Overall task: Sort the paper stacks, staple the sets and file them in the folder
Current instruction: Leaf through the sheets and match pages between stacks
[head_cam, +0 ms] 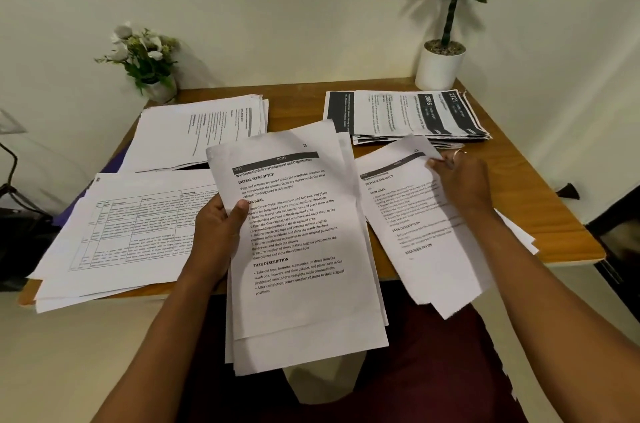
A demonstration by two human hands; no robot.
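Left hand [216, 232] fingers clamp the white printed paper sheaf [301, 249], tilted for reading. Right hand [464, 180] fingers grip one separated printed sheet [415, 235] over the brown wooden counter's [519, 180] near edge, probably to sort it.

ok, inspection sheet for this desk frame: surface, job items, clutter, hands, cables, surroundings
Surface: wooden table, mostly under paper.
Job's things: far-left stack, near-left stack and far-right stack lie on it; purple thing under the left two, maybe the folder; no stapler seen.
Clutter: flowers and plant at the far corners.
Hands: left hand grips the held stack over the near edge; right hand holds loose sheets.
Cables: dark thing, thin and curved, at far left; cannot tell if a cable.
Surroundings: white wall behind.
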